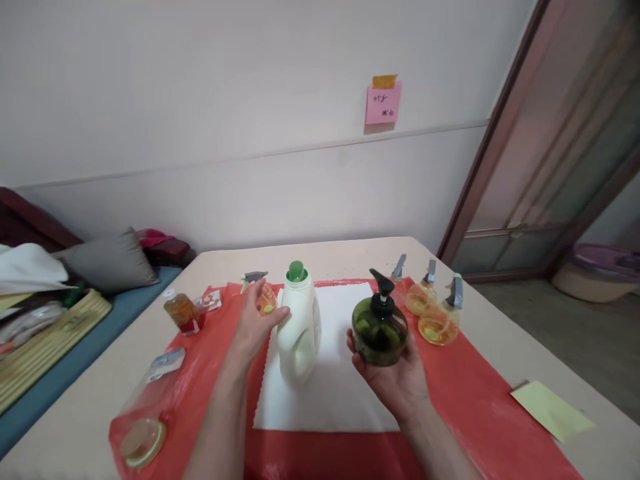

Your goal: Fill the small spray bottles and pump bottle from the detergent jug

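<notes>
My right hand (397, 380) holds up a dark green round pump bottle (380, 333) with a black pump top, gripping it from below and the side. My left hand (254, 320) is open, thumb and fingers apart, at the left side of a white detergent jug (299, 333). Its thumb tip overlaps the jug's edge; whether it presses on it I cannot tell. The jug stands upright on a white cloth (340, 407), its mouth uncapped with a green spout inside. Behind my left hand is a bottle of orange liquid (267, 299) with a grey trigger, partly hidden.
Spray bottles of orange liquid (439, 327) stand at the right of the red sheet (460, 400). On the left are an amber bottle with a white cap (184, 310), a clear bag (155, 387) and a round lid (143, 443). A yellow paper (553, 408) lies at the right edge.
</notes>
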`<state>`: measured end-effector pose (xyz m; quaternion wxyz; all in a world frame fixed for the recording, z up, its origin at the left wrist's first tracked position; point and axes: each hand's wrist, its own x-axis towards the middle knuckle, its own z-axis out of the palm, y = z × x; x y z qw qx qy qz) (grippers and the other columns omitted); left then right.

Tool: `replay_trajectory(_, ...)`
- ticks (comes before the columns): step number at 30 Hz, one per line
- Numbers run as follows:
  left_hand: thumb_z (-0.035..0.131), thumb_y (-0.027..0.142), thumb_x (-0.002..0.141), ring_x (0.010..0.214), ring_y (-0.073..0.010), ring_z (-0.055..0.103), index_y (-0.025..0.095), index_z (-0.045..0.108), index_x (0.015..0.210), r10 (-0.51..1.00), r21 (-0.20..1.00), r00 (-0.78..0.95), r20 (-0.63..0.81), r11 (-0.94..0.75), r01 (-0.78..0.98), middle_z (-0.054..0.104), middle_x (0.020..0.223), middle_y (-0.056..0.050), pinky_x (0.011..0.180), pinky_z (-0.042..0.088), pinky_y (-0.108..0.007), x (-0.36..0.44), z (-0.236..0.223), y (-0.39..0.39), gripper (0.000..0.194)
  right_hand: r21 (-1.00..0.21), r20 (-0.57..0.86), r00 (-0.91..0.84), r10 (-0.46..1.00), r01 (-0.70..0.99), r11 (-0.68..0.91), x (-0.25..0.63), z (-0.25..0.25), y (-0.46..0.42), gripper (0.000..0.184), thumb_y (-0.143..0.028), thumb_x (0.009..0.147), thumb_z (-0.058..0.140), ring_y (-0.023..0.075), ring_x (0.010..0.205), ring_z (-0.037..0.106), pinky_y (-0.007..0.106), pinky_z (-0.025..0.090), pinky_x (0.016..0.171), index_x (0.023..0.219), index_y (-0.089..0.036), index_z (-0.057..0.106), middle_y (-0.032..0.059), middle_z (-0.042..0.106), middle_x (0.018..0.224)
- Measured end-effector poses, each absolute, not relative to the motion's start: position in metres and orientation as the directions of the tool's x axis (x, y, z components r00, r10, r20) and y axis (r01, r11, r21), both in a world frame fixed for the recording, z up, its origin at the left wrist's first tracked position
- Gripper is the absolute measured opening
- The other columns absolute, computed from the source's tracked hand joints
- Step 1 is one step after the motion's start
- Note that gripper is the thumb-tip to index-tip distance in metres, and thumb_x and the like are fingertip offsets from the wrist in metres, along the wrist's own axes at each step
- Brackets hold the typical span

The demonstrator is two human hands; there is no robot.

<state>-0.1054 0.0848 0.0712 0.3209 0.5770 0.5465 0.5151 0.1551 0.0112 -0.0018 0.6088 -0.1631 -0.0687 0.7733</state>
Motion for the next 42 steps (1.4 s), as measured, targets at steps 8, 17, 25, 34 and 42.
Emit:
replay_trajectory(8,0.083,0.044,0.062,0.146,-0.034,0.029,0.02,0.028,0.151,0.981,0.95,0.035,0.193,-0.196,0.244,0.031,0.158,-0.017,0.117,0.026,-0.046,-0.078,0.034,0.115,0.108,-0.287,-0.199,-0.146,0.969,-0.937,-0.2,0.152,0.001,0.013,0.064,-0.047,0.061,0.085,0.0328,0.102,0.067,0.038,0.056,0.071,0.117,-0.023,0.065,0.0134,0.068,0.119)
replay_trajectory(17,0.072,0.028,0.069,0.107,-0.0295,0.063,0.018,0.053,0.128,0.982,0.87,-0.027,0.186,-0.152,0.47,0.065,0.119,-0.011,0.093,0.048,-0.043,-0.073,0.06,0.1,0.063,-0.257,-0.23,-0.086,0.969,-0.955,-0.146,0.154,0.005,0.012,0.053,-0.048,0.076,0.071,0.0304,0.1,0.067,0.037,0.056,0.067,0.122,-0.025,0.06,0.0114,0.068,0.117)
replay_trajectory(25,0.068,0.034,0.076,0.131,-0.0336,0.05,0.019,0.034,0.142,0.909,0.878,-0.373,0.185,0.017,0.478,0.05,0.142,-0.017,0.108,0.04,-0.047,-0.044,0.058,0.083,0.075,-0.253,-0.252,-0.051,0.966,-0.96,-0.117,0.157,0.009,0.013,0.051,-0.053,0.083,0.062,0.029,0.1,0.067,0.036,0.057,0.065,0.125,-0.025,0.058,0.0107,0.069,0.115)
replay_trajectory(34,0.072,0.039,0.076,0.151,-0.0335,0.011,0.019,0.013,0.154,0.861,0.902,-0.399,0.317,-0.143,0.408,0.012,0.162,-0.019,0.121,0.017,-0.049,-0.035,0.066,0.068,0.1,-0.277,-0.255,-0.095,0.962,-0.946,-0.166,0.156,0.003,0.009,0.045,-0.051,0.081,0.067,0.0276,0.094,0.069,0.032,0.055,0.062,0.118,-0.025,0.062,0.0087,0.071,0.112)
replay_trajectory(42,0.069,0.047,0.079,0.129,-0.0296,0.053,0.022,0.06,0.128,0.94,0.96,0.233,0.249,-0.271,0.067,0.061,0.135,-0.01,0.109,0.04,-0.042,-0.021,0.089,0.031,0.056,-0.392,-0.3,-0.299,0.906,-0.827,-0.403,0.136,0.004,0.003,0.062,-0.068,0.08,0.062,0.0219,0.073,0.07,0.023,0.05,0.052,0.106,-0.013,0.069,0.0142,0.074,0.09)
